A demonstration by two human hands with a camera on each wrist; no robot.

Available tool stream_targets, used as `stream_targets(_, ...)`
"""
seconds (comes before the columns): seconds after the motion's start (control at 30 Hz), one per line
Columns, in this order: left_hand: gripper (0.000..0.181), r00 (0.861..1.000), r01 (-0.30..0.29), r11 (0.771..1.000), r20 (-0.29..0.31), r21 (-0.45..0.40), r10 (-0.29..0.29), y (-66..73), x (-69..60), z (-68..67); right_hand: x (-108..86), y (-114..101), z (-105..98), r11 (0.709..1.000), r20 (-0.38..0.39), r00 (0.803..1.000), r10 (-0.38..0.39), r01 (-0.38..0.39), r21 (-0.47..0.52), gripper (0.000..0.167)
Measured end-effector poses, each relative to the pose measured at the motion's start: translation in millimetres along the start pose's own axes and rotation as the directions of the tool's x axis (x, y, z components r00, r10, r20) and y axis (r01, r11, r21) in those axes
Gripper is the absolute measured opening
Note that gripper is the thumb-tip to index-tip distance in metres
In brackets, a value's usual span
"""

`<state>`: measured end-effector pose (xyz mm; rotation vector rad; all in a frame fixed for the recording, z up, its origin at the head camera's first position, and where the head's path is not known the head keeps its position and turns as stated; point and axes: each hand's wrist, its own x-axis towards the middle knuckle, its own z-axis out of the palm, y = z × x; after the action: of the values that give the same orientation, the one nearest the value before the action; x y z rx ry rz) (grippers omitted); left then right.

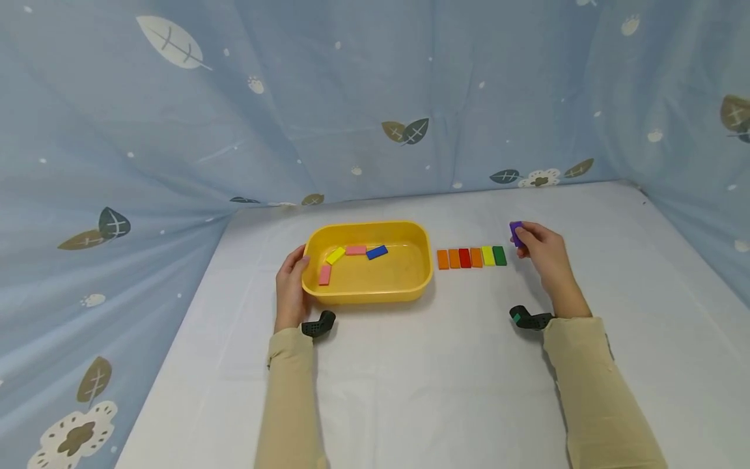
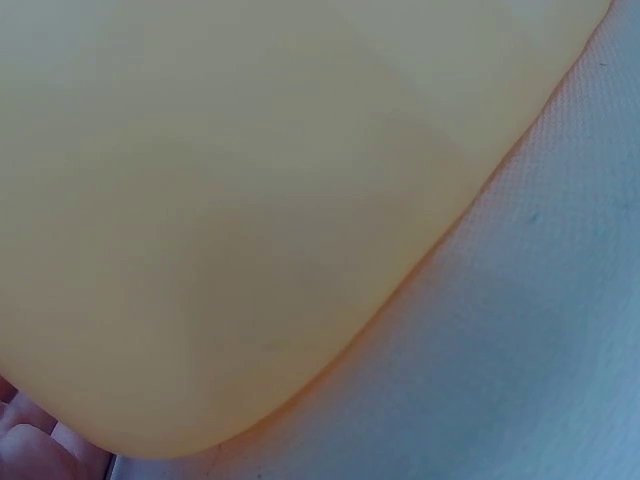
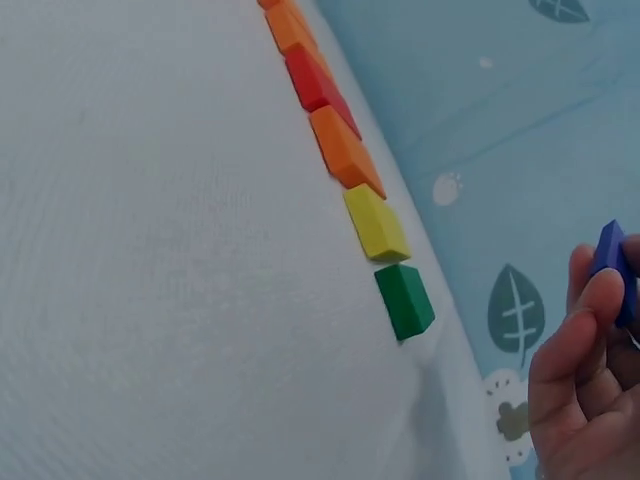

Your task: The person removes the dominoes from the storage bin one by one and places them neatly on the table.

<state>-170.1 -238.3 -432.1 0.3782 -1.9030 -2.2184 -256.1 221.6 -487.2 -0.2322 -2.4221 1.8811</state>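
In the head view my right hand (image 1: 545, 254) pinches a purple block (image 1: 516, 233) between thumb and fingers, raised above the table to the right of a row of blocks. The right wrist view shows the same block (image 3: 612, 270) at the fingertips. The row runs orange, orange, red (image 1: 465, 258), orange, yellow (image 1: 488, 255) and green (image 1: 499, 255), the green end nearest that hand. My left hand (image 1: 289, 286) grips the left rim of a yellow plastic tub (image 1: 366, 298). Inside lie two pink blocks (image 1: 325, 274), a yellow block (image 1: 336, 255) and a blue block (image 1: 377, 252).
A white cloth (image 1: 410, 391) covers the table. Behind it and along the sides hangs a blue curtain (image 1: 351, 98) with leaf prints. Each wrist carries a black camera mount, on the left (image 1: 319, 324) and the right (image 1: 529, 318).
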Motion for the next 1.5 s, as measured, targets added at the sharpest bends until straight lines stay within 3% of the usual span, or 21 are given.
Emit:
stream_targets(0.3,0.037,1.0,0.009,1.0,-0.001,0.011,-0.009,1.3,-1.6,1.3,-16.5,-12,-4,0.998,0.043,0.998,0.049,-0.05,0.027,0.058)
stream_targets(0.43,0.037,1.0,0.0,1.0,0.003,0.006,0.0,1.5,-0.2,1.2,-25.6,-24,-6,0.992,0.065,0.994,0.086,-0.08,-0.096,0.056)
stream_targets(0.57,0.037,1.0,-0.002,1.0,0.01,0.004,0.002,2.5,0.7,0.9,-31.5,-34,-8,0.964,0.097,0.99,0.103,-0.075,-0.254,0.051)
stream_targets(0.7,0.038,1.0,0.003,1.0,0.003,0.02,-0.003,4.7,-0.1,1.2,-32.6,-36,-9,0.939,0.126,0.989,0.078,-0.03,-0.342,0.044)
stream_targets(1.03,0.038,1.0,0.014,0.999,-0.005,0.045,-0.013,5.7,-2.4,-0.5,-33.5,-35,-8,0.906,0.2,0.976,0.081,0.011,-0.424,0.042)
stream_targets(1.23,0.039,1.0,0.025,0.999,-0.003,0.031,-0.025,6.4,-3.5,1.1,-33.1,-35,-7,0.88,0.178,0.979,0.101,-0.004,-0.476,0.042)
stream_targets(1.5,0.038,0.999,0.034,0.999,-0.008,0.025,-0.034,4.9,-4.4,3.6,-32.9,-37,-9,0.819,0.164,0.982,0.094,0.017,-0.574,0.044)
